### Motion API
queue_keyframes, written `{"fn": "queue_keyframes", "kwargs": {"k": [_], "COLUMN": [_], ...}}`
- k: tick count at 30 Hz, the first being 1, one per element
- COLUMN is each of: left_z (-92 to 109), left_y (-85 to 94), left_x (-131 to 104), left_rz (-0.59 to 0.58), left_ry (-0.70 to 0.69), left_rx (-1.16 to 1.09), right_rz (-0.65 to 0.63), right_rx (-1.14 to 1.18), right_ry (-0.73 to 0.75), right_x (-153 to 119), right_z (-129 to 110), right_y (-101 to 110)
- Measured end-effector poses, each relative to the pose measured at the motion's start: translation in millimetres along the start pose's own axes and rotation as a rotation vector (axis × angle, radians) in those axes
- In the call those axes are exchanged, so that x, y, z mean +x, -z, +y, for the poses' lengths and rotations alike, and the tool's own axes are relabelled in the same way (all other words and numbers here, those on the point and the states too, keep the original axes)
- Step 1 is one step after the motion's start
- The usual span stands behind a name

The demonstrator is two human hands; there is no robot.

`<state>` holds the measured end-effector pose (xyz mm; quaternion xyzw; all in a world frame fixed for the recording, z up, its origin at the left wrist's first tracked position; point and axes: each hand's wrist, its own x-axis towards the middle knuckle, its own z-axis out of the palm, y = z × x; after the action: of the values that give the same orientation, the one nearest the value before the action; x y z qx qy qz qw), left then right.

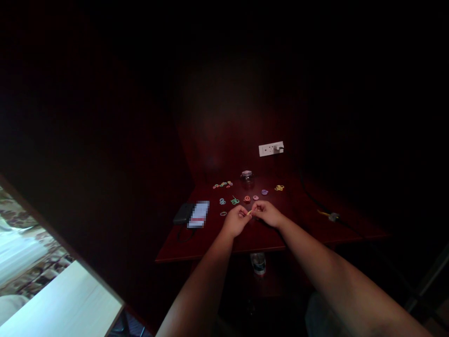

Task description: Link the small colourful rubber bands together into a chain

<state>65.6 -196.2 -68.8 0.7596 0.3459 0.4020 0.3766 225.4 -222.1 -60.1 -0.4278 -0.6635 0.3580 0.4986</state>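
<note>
My left hand [237, 220] and my right hand [267, 213] meet over the dark red desk [210, 245], both pinching a small yellow band [249, 213] between their fingertips. Just beyond them lie small piles of bands: blue [222, 201], green [235, 201], red [247, 199], pink [256, 198], purple [264, 192] and yellow [279, 188]. One pale loop [223, 214] rests left of my left hand. Farther back on the left is a scattered group of mixed-colour bands [223, 185].
A clear jar [247, 178] with a pinkish lid stands at the back. A phone [198, 214] and a black case [183, 213] lie at the left. A wall socket [271, 149] holds a plug; a cable [333, 216] runs at the right. Below is a bottle [258, 264].
</note>
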Motion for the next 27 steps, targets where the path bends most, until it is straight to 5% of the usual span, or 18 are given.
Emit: {"fn": "queue_keyframes", "kwargs": {"k": [9, 15, 27], "left_z": [6.3, 5.3, 9.0], "left_y": [-0.7, 0.2, 2.2], "left_x": [-1.3, -1.7, -4.7], "left_rz": [0.013, 0.033, -0.01], "left_ry": [0.022, 0.004, 0.01], "left_rx": [0.003, -0.017, 0.004], "right_rz": [0.174, 0.06, 0.052], "right_rx": [0.055, -0.029, 0.001], "right_ry": [-0.021, 0.006, -0.001], "right_x": [0.5, 0.5, 1.2], "right_z": [0.0, -1.7, 2.4], "right_y": [0.9, -1.7, -1.0]}}
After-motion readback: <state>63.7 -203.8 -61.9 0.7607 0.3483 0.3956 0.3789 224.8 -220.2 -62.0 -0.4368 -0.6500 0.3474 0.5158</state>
